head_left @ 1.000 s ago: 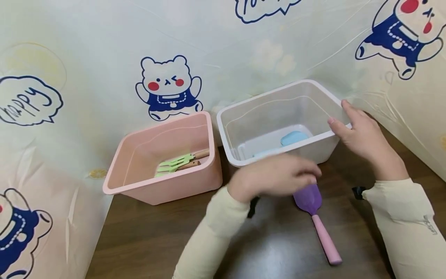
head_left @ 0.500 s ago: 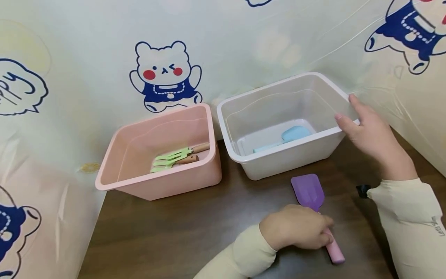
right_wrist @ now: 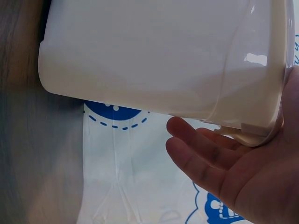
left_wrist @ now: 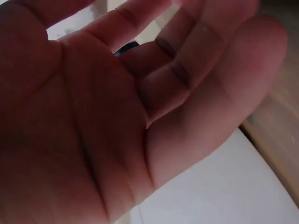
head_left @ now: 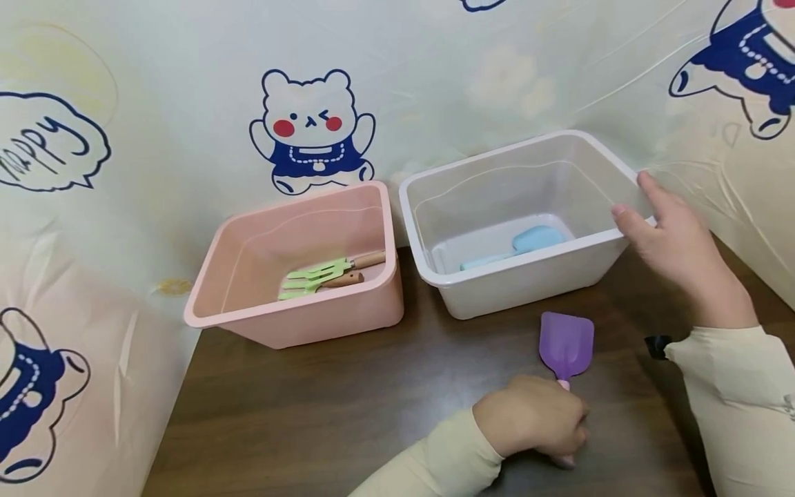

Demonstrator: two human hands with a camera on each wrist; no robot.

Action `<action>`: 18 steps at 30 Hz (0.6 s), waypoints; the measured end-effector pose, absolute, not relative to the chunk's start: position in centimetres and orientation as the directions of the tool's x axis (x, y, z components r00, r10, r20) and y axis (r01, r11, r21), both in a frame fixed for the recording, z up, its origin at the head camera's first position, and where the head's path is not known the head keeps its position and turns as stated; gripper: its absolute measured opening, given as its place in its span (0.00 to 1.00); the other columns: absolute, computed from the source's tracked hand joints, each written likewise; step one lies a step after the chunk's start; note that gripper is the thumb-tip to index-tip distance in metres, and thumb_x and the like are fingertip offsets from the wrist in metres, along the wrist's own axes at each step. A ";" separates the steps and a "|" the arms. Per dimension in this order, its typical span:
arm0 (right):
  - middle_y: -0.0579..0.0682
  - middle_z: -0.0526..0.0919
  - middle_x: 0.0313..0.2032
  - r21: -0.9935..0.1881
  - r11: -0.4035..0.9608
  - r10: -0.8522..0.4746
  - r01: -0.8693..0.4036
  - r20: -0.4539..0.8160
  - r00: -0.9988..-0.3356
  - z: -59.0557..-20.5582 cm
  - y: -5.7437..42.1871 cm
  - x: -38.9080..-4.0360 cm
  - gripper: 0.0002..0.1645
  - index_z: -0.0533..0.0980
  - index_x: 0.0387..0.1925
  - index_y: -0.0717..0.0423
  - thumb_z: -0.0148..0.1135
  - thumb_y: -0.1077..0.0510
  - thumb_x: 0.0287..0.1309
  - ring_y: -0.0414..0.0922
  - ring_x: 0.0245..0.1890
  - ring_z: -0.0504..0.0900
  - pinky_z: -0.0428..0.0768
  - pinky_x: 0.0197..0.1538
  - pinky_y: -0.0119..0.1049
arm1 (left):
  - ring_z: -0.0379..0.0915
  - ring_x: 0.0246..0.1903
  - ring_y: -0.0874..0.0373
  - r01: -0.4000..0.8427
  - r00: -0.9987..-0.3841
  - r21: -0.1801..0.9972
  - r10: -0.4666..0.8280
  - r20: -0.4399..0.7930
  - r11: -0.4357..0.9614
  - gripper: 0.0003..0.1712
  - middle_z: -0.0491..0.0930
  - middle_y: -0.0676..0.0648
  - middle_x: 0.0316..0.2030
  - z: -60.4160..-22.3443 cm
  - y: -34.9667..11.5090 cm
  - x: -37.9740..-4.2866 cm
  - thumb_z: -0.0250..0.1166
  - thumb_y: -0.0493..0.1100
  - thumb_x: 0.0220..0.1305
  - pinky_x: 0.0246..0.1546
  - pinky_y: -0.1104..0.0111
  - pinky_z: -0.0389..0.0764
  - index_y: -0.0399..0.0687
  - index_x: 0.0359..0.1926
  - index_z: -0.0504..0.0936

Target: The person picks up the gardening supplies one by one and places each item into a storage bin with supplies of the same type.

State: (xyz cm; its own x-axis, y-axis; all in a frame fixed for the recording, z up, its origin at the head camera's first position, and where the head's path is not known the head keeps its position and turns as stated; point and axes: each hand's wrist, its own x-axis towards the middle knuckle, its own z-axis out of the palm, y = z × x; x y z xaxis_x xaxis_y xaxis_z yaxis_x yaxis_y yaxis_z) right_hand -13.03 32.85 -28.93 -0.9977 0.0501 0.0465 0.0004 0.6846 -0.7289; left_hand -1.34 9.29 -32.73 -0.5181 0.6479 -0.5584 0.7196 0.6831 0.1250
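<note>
My left hand (head_left: 534,417) is over the pink handle of a purple toy shovel (head_left: 566,342) on the table, fingers curled round it. The blade points away, and the handle's end peeks out below the hand. In the left wrist view, the palm (left_wrist: 93,126) and bent fingers fill the picture; no shovel shows there. With my right hand (head_left: 683,241) I hold the near right corner of a white bin (head_left: 528,283), the thumb over the rim. The right wrist view has those fingers (right_wrist: 201,163) beside the bin's outer wall. A light blue shovel (head_left: 539,238) lies inside the bin.
Left of the white bin stands a pink bin (head_left: 310,324) with green hand forks (head_left: 317,271) on wooden handles inside. Both bins stand on a dark wood table (head_left: 323,400), close to a sheet (head_left: 205,124) printed with bears. A narrow gap separates them.
My left hand has moved right and down from in front of the white bin to the purple shovel's handle. The shovel has turned a little straighter. My right hand stays at the bin's corner.
</note>
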 end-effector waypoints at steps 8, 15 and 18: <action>0.72 0.43 0.76 -0.721 0.693 0.054 0.007 0.043 -0.998 -29.1 32.9 -12.9 0.45 0.38 0.81 0.50 0.44 0.41 0.76 0.75 0.71 0.47 0.46 0.65 0.75 | 0.75 0.42 0.69 0.640 -0.649 0.057 0.579 -0.493 0.767 0.11 0.82 0.63 0.47 -32.4 7.3 -3.2 0.55 0.57 0.72 0.34 0.62 0.76 0.75 0.45 0.85; 0.72 0.43 0.75 -0.720 0.694 0.054 0.005 0.045 -0.998 -29.1 32.9 -13.0 0.44 0.38 0.81 0.50 0.43 0.41 0.76 0.76 0.71 0.48 0.47 0.65 0.76 | 0.72 0.41 0.68 0.584 -0.702 0.058 0.540 -0.465 0.810 0.15 0.79 0.59 0.38 -31.7 5.5 -4.9 0.57 0.55 0.72 0.31 0.64 0.76 0.76 0.54 0.85; 0.72 0.43 0.75 -0.718 0.696 0.057 0.005 0.048 -0.997 -29.1 32.9 -13.0 0.44 0.38 0.81 0.50 0.43 0.41 0.76 0.75 0.71 0.47 0.46 0.65 0.75 | 0.73 0.42 0.65 0.568 -0.708 0.085 0.538 -0.457 0.819 0.14 0.79 0.59 0.39 -31.4 4.7 -5.7 0.58 0.53 0.71 0.33 0.64 0.77 0.70 0.49 0.88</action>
State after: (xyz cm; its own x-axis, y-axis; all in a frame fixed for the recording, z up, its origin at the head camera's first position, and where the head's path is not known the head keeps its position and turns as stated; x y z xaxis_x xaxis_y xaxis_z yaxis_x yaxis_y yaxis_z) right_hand -12.97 32.88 -29.11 -0.9972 0.0568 0.0480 0.0051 0.6959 -0.7182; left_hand -5.69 4.74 -31.45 -0.7081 0.5383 -0.4569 0.5676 0.8189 0.0851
